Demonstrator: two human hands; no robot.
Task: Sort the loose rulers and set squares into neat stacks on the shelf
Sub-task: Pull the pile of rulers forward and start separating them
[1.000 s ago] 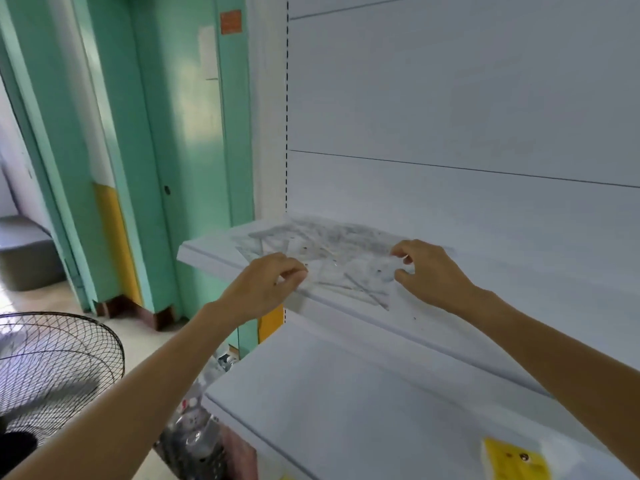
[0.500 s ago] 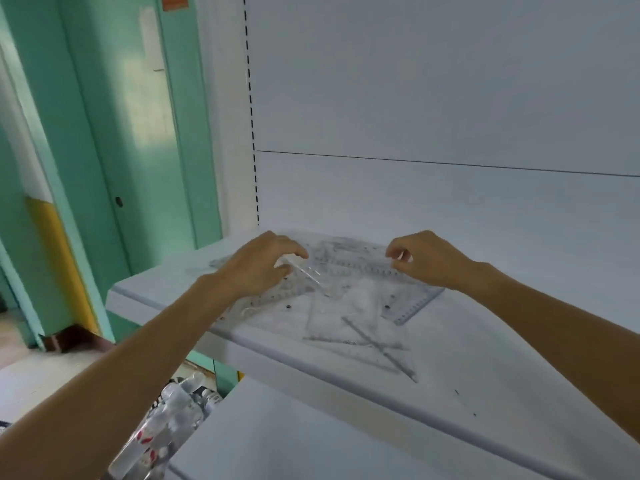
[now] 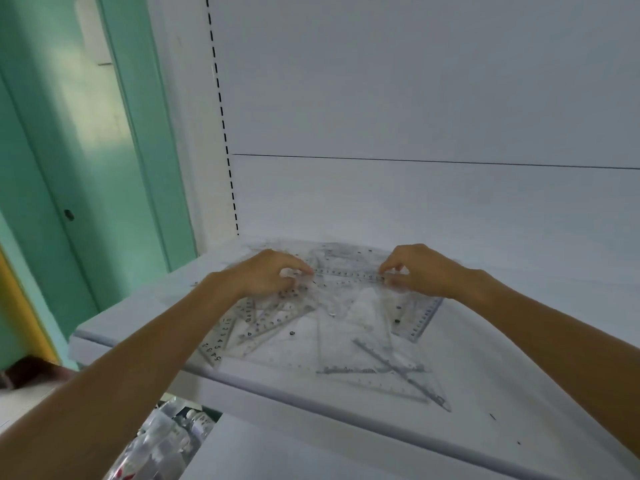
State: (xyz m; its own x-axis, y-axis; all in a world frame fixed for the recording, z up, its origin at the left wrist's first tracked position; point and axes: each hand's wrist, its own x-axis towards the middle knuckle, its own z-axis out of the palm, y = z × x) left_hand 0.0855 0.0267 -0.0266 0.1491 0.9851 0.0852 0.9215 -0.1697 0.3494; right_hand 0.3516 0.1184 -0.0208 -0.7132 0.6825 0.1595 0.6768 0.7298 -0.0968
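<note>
Rulers and set squares (image 3: 311, 327) of clear plastic lie in a loose, overlapping heap on the white shelf (image 3: 131, 334), toward its left end and close to the front lip; in the head view, the only one, the left hand (image 3: 266, 277) sits at the heap's ten o'clock and the right hand (image 3: 424, 271) at its one o'clock, each with fingers curled and pinching one end of a single straight ruler (image 3: 348, 274) that spans the gap between them; whether it is lifted clear of the pieces under it I cannot tell; a big set square (image 3: 377, 372) lies at five o'clock, and several short rulers (image 3: 225, 336) fan out at eight o'clock beside the left forearm; no neat stack shows, so the sorting looks barely begun; to do this step well I would raise the ruler level by both ends so it drags no thin piece along, carry it to bare shelf off at three o'clock, well apart from the heap, and lay it parallel to the front lip as the base for the other rulers, keeping triangles for a separate stack; clear plastic on white is hard to read, so edges may want checking by touch; a green door (image 3: 86, 168) stands at nine o'clock.
</note>
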